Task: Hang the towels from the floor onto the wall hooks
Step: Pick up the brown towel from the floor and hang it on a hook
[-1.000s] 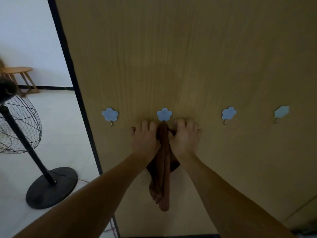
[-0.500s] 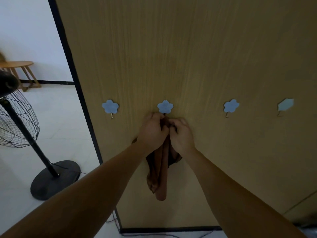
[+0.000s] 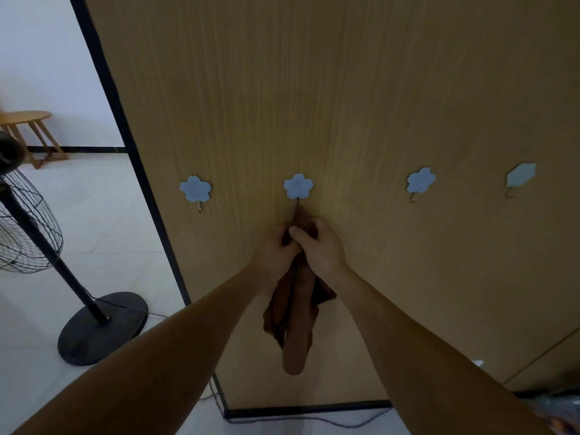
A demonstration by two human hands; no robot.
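Brown towel [image 3: 296, 312] hung in a bunched fold against the wooden wall panel [image 3: 376, 89], its top corner drawn up to the prong of the middle flower hook [image 3: 298, 186]. Whether it was caught there, you couldn't tell from this angle. Your left hand [image 3: 276, 254] and right hand [image 3: 323, 249] both gripped the cloth just below that hook, fingers curled round it, hands touching. The left flower hook [image 3: 195, 188], right flower hook [image 3: 421, 180] and hexagon hook [image 3: 521, 174] flanked it. Off to your left, a black standing fan [image 3: 100, 328] stood on the pale floor, with a wooden stool [image 3: 28, 116] beyond.
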